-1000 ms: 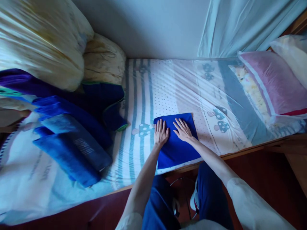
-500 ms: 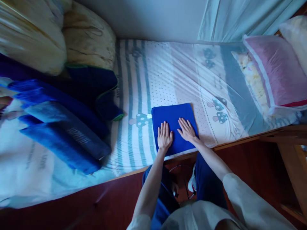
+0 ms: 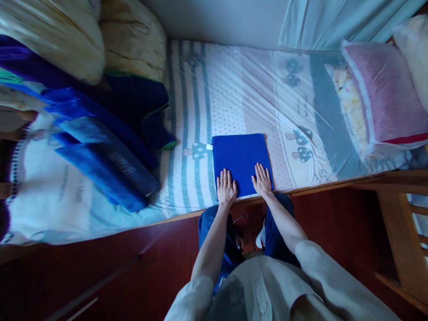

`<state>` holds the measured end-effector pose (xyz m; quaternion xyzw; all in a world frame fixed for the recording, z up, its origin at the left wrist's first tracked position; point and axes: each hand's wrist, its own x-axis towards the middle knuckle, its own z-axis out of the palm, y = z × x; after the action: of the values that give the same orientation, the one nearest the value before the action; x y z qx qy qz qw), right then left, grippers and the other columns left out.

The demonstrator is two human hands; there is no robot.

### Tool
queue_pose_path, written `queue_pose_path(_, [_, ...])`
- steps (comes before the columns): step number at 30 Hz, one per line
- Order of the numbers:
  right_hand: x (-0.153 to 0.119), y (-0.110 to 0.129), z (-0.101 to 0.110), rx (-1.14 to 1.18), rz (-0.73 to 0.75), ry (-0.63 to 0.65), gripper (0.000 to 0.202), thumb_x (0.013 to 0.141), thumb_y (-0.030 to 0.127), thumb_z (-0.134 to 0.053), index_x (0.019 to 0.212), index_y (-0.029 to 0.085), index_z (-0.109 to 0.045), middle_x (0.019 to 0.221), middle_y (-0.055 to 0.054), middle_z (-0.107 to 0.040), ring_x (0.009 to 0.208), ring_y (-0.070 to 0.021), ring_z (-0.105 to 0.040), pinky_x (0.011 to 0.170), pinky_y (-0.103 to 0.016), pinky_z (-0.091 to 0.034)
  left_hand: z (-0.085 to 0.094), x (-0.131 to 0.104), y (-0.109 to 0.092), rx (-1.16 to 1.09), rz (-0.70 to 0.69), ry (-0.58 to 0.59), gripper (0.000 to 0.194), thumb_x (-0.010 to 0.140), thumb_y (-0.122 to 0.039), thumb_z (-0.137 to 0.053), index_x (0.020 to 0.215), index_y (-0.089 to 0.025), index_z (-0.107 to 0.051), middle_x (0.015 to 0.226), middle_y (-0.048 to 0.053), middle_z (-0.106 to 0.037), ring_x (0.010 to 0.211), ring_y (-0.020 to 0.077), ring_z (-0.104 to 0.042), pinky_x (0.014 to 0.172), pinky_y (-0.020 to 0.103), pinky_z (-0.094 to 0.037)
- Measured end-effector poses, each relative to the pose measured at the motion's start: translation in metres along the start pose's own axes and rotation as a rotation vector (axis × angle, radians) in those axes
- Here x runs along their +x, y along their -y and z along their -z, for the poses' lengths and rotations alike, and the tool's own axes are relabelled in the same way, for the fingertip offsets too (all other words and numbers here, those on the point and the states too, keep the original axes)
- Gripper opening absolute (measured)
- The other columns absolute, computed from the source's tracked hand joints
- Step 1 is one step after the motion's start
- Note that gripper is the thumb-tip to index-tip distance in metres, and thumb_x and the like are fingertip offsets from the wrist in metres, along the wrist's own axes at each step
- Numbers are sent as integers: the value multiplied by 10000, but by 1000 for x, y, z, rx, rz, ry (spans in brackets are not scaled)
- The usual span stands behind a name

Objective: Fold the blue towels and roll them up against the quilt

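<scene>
A flat, squarish blue cloth (image 3: 241, 156) lies on the patterned bed sheet at the bed's front edge, with a small white tag (image 3: 209, 147) sticking out on its left side. My left hand (image 3: 227, 187) rests flat on its lower left part, palm down. On the lower right part lies my right hand (image 3: 262, 180), also palm down, fingers stretched and slightly spread. Both hands touch the cloth and grip nothing.
Folded blue fabrics (image 3: 110, 165) are piled on the left of the bed, below large yellowish bundles (image 3: 133, 40). A pink pillow (image 3: 388, 93) sits at the right end. The wooden bed edge (image 3: 321, 184) runs before my legs.
Both hands have slid toward the cloth's near edge, the right one also toward its right side. The view has shifted, so the bed appears higher in the frame.
</scene>
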<state>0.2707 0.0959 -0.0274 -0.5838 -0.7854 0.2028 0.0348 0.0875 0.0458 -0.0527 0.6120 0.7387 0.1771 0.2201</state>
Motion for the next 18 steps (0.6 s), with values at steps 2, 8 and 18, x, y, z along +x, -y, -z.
queue_pose_path(2, [-3, -9, 4, -12, -62, -20, 652, 1071, 369, -289, 1648, 74, -218, 1708, -150, -219, 1606, -234, -151, 1313, -478, -80, 3, -4, 7, 16, 26, -10, 681, 1041, -397, -299, 1635, -68, -246, 1699, 177, -221, 1607, 278, -100, 1306, 522, -111])
queue_pose_path(8, [-14, -33, 27, -9, -103, 64, 638, 1059, 364, -351, 1639, 110, -267, 1689, -161, -268, 1591, -233, -217, 1298, -481, -137, 19, -19, 16, 50, 101, 23, 702, 1015, -392, -350, 1614, -32, -275, 1669, 233, -276, 1599, 304, -146, 1284, 536, -182])
queue_pose_path(18, [-80, -26, 79, 72, -459, 89, 475, 1000, 191, -506, 1468, 133, -557, 1333, -222, -680, 1267, -310, -642, 1091, -397, -458, 76, -69, 14, 47, 375, 144, 542, 959, -272, -458, 1473, -101, -483, 1361, 273, -634, 1262, 361, -631, 1029, 475, -477])
